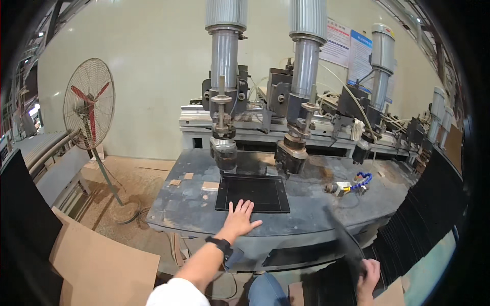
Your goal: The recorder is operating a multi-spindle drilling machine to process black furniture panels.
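My left hand (239, 220) lies with its fingers spread over the near edge of a flat black panel (263, 191) on the grey machine table (178, 204). The panel sits under two drilling heads, the left head (224, 153) and the right head (292, 155). Low on the right, my right hand (369, 275) is closed round the edge of another black panel (344, 234). That panel is tilted and smeared by motion. Beside my right hand stands a long stack of black panels (413, 229).
Wood offcuts (210, 186) lie left of the panel on the table. A blue hose (363, 178) with a fitting stands on the right. A red-bladed fan (91, 104) is at far left, with brown boards (107, 260) nearer. More drilling heads (380, 76) extend to the right.
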Tool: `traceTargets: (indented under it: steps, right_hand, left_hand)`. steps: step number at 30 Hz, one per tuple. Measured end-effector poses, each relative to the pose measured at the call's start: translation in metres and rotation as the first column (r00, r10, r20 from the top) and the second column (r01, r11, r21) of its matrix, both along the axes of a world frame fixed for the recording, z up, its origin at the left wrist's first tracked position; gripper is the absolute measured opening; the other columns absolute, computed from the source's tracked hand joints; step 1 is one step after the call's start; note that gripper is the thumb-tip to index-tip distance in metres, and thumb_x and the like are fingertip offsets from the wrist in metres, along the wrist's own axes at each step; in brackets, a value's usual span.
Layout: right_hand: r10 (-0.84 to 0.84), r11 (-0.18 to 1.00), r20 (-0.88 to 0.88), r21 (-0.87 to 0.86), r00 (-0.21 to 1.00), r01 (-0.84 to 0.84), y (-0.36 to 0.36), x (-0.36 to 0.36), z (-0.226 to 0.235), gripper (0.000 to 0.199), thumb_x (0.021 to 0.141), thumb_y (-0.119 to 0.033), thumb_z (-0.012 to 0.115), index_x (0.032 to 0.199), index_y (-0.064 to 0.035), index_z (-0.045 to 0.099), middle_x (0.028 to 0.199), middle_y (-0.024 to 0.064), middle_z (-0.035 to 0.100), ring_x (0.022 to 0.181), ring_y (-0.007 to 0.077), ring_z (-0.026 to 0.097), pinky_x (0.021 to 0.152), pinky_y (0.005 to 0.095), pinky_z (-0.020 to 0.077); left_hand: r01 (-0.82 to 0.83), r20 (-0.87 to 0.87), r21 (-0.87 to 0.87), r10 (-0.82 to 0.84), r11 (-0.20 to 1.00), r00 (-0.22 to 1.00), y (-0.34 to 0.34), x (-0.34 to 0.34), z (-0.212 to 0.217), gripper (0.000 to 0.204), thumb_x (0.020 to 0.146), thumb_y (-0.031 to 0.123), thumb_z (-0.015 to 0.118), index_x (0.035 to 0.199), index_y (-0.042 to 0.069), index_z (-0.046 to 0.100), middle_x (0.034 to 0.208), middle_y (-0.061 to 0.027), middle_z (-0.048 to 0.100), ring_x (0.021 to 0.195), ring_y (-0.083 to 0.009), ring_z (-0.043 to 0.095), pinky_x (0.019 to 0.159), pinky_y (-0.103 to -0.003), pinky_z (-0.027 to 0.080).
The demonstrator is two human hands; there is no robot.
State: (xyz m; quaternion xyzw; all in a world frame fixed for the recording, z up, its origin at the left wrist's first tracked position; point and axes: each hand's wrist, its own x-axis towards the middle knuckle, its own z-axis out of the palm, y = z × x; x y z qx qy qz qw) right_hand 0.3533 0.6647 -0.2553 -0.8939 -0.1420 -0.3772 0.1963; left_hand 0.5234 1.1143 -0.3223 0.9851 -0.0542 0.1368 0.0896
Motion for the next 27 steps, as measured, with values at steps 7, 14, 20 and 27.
traceTargets:
  steps: [7,14,20,27]
  right_hand:
    - [0.465,0.853,0.041,-0.286,0.884,-0.436,0.136,0.140,0.029,0.034,0.071,-0.001,0.058,0.103,-0.0103,0.065,0.098,0.0079,0.066,0.094,0.0286,0.064,0.082,0.0383,0.0531]
    - [0.546,0.742,-0.142,-0.377,0.826,-0.555,0.226,0.230,-0.038,0.040,0.077,-0.019,0.067,0.115,-0.0083,0.060,0.117,0.0099,0.062,0.111,0.0278,0.057,0.095,0.0402,0.0467]
    - [0.498,0.777,-0.362,-0.217,0.788,-0.591,0.265,0.269,-0.049,0.048,0.077,-0.019,0.069,0.121,-0.0052,0.059,0.127,0.0128,0.058,0.122,0.0310,0.050,0.102,0.0400,0.0408]
    - [0.452,0.732,-0.361,-0.373,0.816,-0.570,0.259,0.303,-0.073,0.054,0.074,-0.004,0.066,0.126,0.0011,0.052,0.129,0.0189,0.053,0.124,0.0398,0.045,0.104,0.0429,0.0367]
  left_hand:
    - [0.205,0.064,0.140,-0.216,0.969,0.974,-0.011,-0.088,0.021,0.040,0.082,0.026,0.057,0.118,0.007,0.056,0.104,-0.0120,0.053,0.100,-0.0279,0.050,0.086,-0.040,0.042]
    - [0.131,0.267,0.333,-0.227,0.934,0.937,0.060,-0.301,0.061,0.040,0.076,0.015,0.058,0.116,0.015,0.062,0.088,0.0008,0.055,0.079,-0.0154,0.053,0.068,-0.028,0.042]
    - [-0.380,0.349,0.329,0.263,0.864,0.900,0.149,-0.419,0.095,0.043,0.070,0.012,0.060,0.113,0.010,0.065,0.101,-0.0018,0.063,0.085,-0.0196,0.055,0.069,-0.031,0.045]
    - [-0.814,0.437,0.222,0.692,0.537,0.575,0.307,-0.500,0.041,0.045,0.075,0.005,0.057,0.119,0.007,0.058,0.113,-0.0070,0.061,0.103,-0.0239,0.057,0.086,-0.034,0.049]
